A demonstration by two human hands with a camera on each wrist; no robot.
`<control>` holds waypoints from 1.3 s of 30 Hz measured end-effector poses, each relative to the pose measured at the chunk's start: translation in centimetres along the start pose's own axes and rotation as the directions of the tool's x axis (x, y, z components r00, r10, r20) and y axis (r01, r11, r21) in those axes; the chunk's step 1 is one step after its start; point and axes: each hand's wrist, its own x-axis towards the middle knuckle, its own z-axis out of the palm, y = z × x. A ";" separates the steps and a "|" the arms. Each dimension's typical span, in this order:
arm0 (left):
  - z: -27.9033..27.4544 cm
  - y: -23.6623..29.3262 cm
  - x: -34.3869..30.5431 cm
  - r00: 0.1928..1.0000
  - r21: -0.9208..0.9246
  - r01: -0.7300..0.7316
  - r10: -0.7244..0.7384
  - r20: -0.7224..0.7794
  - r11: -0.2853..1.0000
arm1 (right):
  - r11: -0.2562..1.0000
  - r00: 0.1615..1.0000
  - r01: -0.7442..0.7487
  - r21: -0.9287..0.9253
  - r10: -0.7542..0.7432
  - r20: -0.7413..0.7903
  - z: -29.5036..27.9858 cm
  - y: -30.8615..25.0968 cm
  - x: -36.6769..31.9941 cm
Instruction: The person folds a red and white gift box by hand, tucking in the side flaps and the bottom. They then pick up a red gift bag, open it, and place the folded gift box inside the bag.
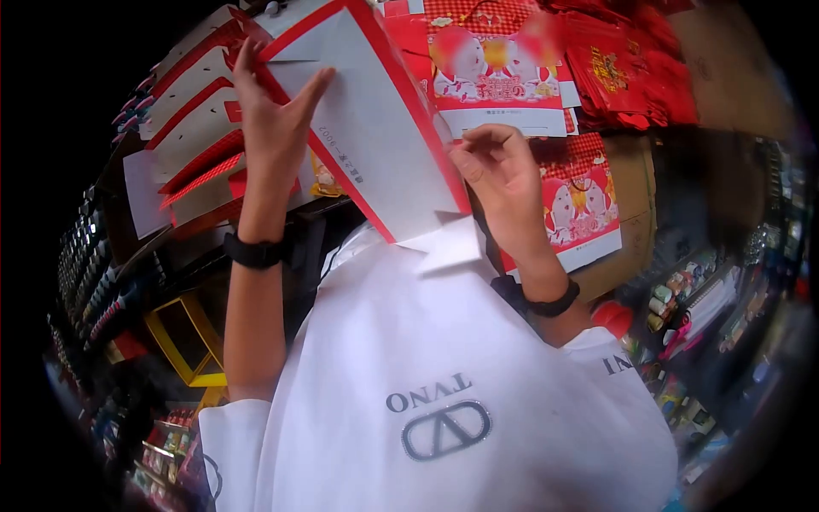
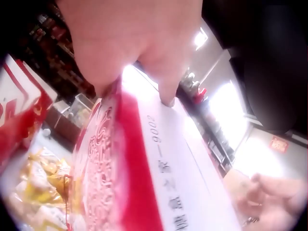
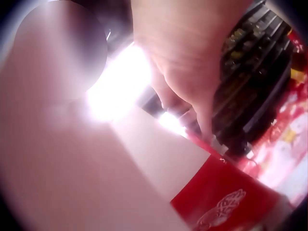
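Observation:
A white and red paper gift bag [image 1: 375, 136] with printed characters along its plain white panel is held up tilted before the chest. My left hand [image 1: 275, 115] grips its upper left corner, thumb pressed on the white panel and fingers on the red side. In the left wrist view that thumb and the fingers straddle the bag's end [image 2: 166, 144]. At the opposite red edge, my right hand [image 1: 505, 175] has thumb and forefinger curled close together, pinching the side. A small pale bit [image 3: 219, 145] shows beside its fingertips. White flaps stick out at the bag's near end.
Printed red gift bags [image 1: 499, 81] lie flat beyond the hands, and another one [image 1: 580, 205] rests on cardboard at the right. Stacked folded bags [image 1: 192, 128] stand in a carton at left. Red packets [image 1: 627, 77] are piled far right. Shelves of goods flank both sides.

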 end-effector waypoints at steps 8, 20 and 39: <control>2.3 -3.8 2.2 0.983 -0.049 0.179 -0.177 0.047 0.983 | 0.807 0.798 0.332 -0.489 0.037 0.602 -1.6 -0.2 -2.5; -3.1 0.4 5.1 0.982 -0.211 0.186 -0.185 0.023 0.960 | 0.908 0.998 0.065 -0.415 -0.067 0.010 3.6 1.6 -1.8; 0.2 -6.4 1.0 0.978 0.401 0.190 -0.208 0.001 0.896 | 0.642 0.994 -0.001 -0.767 -0.081 -0.069 6.0 4.0 -0.5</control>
